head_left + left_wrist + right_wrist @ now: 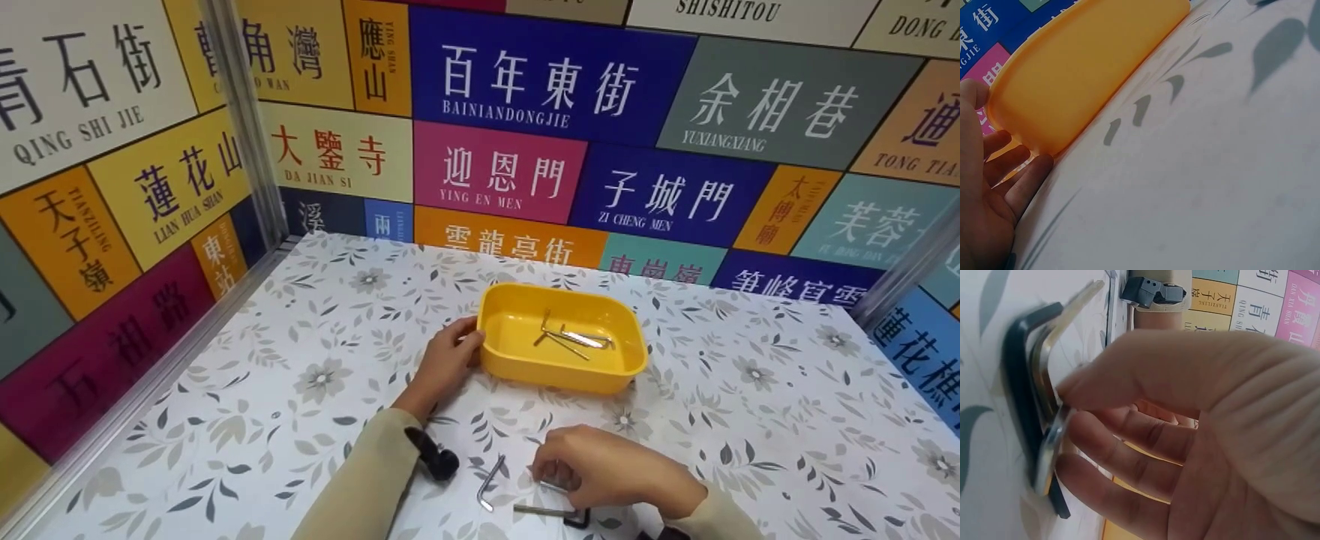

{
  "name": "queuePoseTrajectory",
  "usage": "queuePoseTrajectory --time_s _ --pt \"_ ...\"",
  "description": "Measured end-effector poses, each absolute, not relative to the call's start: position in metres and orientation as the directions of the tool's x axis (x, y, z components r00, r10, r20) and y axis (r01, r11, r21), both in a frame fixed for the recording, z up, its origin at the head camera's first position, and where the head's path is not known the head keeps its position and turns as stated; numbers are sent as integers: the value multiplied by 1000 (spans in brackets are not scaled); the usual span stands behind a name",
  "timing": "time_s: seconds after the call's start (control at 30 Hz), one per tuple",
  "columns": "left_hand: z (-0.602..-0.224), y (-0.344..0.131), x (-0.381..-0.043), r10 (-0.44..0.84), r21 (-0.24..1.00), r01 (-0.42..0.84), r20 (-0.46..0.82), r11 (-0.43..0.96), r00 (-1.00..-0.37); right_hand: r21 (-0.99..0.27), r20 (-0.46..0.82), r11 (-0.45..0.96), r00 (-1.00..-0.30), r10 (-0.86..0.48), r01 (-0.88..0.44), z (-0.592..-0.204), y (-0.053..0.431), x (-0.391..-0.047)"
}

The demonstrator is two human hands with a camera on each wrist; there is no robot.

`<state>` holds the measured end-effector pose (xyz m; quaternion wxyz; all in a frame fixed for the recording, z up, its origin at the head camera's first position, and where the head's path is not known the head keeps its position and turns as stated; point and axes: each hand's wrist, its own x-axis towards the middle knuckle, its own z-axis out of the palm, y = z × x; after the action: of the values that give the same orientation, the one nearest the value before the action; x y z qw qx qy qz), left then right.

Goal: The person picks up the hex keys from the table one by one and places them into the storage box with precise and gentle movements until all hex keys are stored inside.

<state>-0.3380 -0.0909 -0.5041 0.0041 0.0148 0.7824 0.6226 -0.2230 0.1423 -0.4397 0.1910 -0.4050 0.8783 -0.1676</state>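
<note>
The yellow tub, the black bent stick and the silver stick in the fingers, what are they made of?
The yellow tub looks like smooth plastic: one even colour, rounded corners. The black bent stick may be dark-coated metal, being slim and evenly dark, though I'm unsure. The silver stick seems polished metal, with bright gleams.

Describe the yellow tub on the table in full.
The yellow tub looks like smooth, slightly glossy plastic. It is an open-topped, roughly rectangular tub with rounded corners and a lipped rim. It sits upright on the white surface with its grey leaf-and-flower pattern. Inside, a few thin metal pieces, some with bent ends, lie on the middle and right of its floor. The left hand touches its left end, with fingers against the outside.
</note>
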Motion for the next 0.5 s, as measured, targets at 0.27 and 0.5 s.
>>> queuePoseTrajectory --time_s 0.27,0.5 --pt "-503 -90 -339 19 971 0 -4 241 -1000 -456 -180 605 -598 -781 -653 -442 139 -224" --pt "-502 -90 -338 11 970 -15 -18 242 -1000 -498 -159 578 -588 -793 -646 -445 141 -226"
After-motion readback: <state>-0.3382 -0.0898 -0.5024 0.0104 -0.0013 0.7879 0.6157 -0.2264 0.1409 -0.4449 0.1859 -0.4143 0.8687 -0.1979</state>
